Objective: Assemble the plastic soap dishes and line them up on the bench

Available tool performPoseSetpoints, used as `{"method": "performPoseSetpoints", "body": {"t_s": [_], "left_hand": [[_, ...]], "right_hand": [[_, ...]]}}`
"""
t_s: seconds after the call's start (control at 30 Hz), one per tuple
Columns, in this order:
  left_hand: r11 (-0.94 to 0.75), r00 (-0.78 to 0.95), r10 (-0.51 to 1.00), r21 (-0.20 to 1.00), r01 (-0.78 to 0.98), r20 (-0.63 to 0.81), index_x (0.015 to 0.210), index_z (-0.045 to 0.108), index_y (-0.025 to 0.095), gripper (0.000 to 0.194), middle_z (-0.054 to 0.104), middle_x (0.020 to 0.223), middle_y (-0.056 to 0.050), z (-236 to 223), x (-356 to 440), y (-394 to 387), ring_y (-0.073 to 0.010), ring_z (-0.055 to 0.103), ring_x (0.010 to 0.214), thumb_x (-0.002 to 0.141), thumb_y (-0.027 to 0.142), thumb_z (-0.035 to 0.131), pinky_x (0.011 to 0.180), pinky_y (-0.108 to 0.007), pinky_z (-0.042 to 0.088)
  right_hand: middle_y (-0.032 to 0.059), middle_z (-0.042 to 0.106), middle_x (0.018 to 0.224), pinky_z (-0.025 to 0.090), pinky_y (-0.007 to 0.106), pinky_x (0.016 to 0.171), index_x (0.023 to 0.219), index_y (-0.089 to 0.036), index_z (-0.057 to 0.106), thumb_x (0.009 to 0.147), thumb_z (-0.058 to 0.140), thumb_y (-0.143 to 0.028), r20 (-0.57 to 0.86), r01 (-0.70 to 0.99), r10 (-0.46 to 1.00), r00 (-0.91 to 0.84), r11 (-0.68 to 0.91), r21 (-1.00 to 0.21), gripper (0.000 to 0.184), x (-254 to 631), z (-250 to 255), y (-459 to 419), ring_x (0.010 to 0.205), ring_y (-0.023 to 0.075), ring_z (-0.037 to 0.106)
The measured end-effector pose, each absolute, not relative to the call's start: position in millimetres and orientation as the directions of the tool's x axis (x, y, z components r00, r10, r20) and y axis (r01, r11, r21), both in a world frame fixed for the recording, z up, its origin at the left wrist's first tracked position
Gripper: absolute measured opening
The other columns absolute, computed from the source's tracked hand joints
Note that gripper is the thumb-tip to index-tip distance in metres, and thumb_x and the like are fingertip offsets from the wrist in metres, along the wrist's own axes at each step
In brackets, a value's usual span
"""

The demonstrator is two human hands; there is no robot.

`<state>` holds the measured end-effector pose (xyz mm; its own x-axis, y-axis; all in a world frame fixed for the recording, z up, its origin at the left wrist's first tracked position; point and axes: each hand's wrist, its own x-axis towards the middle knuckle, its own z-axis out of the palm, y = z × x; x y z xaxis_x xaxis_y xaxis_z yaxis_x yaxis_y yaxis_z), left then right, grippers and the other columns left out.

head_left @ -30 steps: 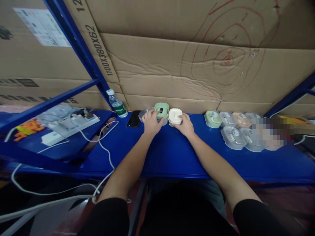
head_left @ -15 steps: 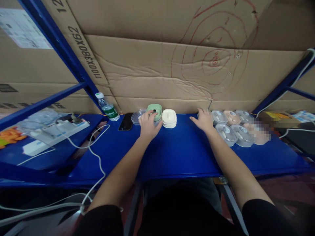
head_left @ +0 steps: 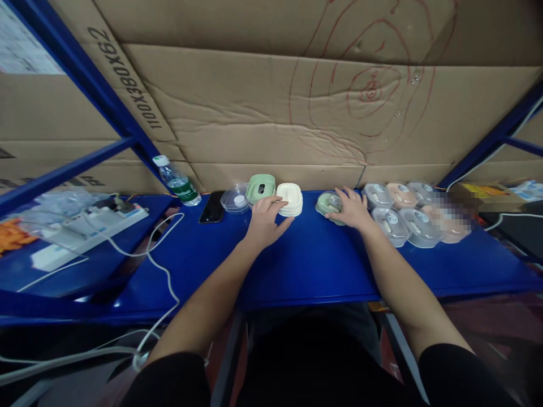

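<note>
My right hand is closed over a green lidded box on the blue shelf, left of a group of similar clear-lidded boxes. My left hand hovers with fingers spread just in front of a green box base and a short stack of cream box bases. A clear lid lies to the left of the green base.
A black phone and a water bottle stand at the back left. A white power strip with cables sits on the left shelf. Cardboard boxes form the wall behind. A blue post slants on the left.
My right hand went from the cream stack over to the boxes on the right and pulled a green lidded box leftward. My left hand drew back from the green base.
</note>
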<state>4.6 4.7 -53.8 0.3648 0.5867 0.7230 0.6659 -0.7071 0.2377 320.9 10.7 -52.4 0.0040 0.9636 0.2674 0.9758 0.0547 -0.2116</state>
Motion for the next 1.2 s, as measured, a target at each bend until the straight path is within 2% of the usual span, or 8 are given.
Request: {"method": "performPoseSetpoints", "body": {"t_s": [0.1,0.2,0.33,0.53,0.73,0.93,1.03,1.2], "left_hand": [[-0.747,0.420,0.560,0.217,0.628,0.714,0.120,0.066,0.020,0.038,0.067,0.125,-0.013,-55,6,4,-0.0309,0.062,0.119,0.090,0.043,0.071,0.103,-0.050,0.048],[-0.792,0.500,0.545,0.218,0.570,0.673,0.124,0.064,0.019,0.043,0.068,0.124,-0.013,-54,8,2,-0.0298,0.063,0.117,0.091,0.045,0.071,0.101,-0.049,0.051],[-0.832,0.614,0.538,0.248,0.495,0.577,0.131,0.061,0.020,0.053,0.067,0.127,-0.013,-55,10,0,-0.0290,0.064,0.118,0.089,0.050,0.073,0.101,-0.047,0.053],[-0.829,0.673,0.559,0.290,0.479,0.485,0.137,0.058,0.024,0.060,0.064,0.128,-0.012,-60,12,1,-0.0288,0.066,0.116,0.087,0.049,0.075,0.097,-0.046,0.057],[-0.835,0.562,0.523,0.254,0.488,0.640,0.132,0.061,0.023,0.034,0.066,0.124,-0.012,-53,11,1,-0.0246,0.066,0.113,0.099,0.029,0.059,0.097,-0.044,0.057],[-0.808,0.393,0.547,0.344,0.478,0.739,0.134,0.056,0.020,0.037,0.071,0.104,-0.007,-48,3,0,-0.0146,0.067,0.077,0.097,0.022,0.057,0.081,-0.034,0.059],[-0.781,0.370,0.587,0.384,0.491,0.721,0.137,0.053,0.020,0.042,0.074,0.101,-0.005,-53,3,3,-0.0135,0.068,0.074,0.096,0.024,0.058,0.079,-0.032,0.059],[-0.787,0.427,0.596,0.389,0.479,0.680,0.142,0.050,0.020,0.048,0.076,0.104,-0.007,-54,7,1,-0.0161,0.071,0.078,0.096,0.027,0.061,0.082,-0.036,0.060]], "right_hand": [[0.0238,0.044,0.156,0.037,0.067,0.110,0.157,-0.020,0.043,0.075,0.074,-0.071,0.187,0.972,0.982,0.024,0.020,-0.232,0.102,324,-53,9,0.136,0.0491,0.048],[0.0200,0.053,0.148,0.047,0.057,0.106,0.155,-0.022,0.047,0.071,0.083,-0.059,0.164,0.938,0.973,-0.161,0.203,-0.280,0.099,325,-50,6,0.130,0.0434,0.056],[0.0146,0.057,0.146,0.046,0.053,0.111,0.152,-0.024,0.051,0.065,0.090,-0.048,0.187,0.787,0.878,-0.442,0.479,-0.390,0.098,313,-42,-2,0.133,0.0368,0.056],[0.0119,0.060,0.145,0.046,0.055,0.112,0.147,-0.026,0.058,0.068,0.088,-0.041,0.284,0.627,0.786,-0.549,0.612,-0.481,0.086,291,-31,-15,0.134,0.0353,0.057],[0.0091,0.071,0.130,0.054,0.049,0.102,0.133,-0.026,0.066,0.075,0.085,-0.048,0.410,0.465,0.814,-0.411,0.574,-0.674,0.064,285,-26,-21,0.116,0.0298,0.069],[0.0075,0.078,0.111,0.058,0.045,0.094,0.114,-0.024,0.071,0.070,0.087,-0.054,0.467,0.264,0.827,-0.313,0.548,-0.794,0.056,270,-31,-20,0.104,0.0293,0.073],[0.0054,0.079,0.096,0.062,0.039,0.071,0.109,-0.024,0.070,0.078,0.079,-0.060,0.425,0.217,0.882,-0.205,0.464,-0.859,0.048,263,-34,-20,0.075,0.0239,0.075],[0.0007,0.075,0.080,0.048,0.028,0.040,0.111,-0.026,0.060,0.084,0.069,-0.064,0.293,0.116,0.955,0.049,0.286,-0.951,0.048,260,-30,-21,0.042,0.0144,0.059]]}}
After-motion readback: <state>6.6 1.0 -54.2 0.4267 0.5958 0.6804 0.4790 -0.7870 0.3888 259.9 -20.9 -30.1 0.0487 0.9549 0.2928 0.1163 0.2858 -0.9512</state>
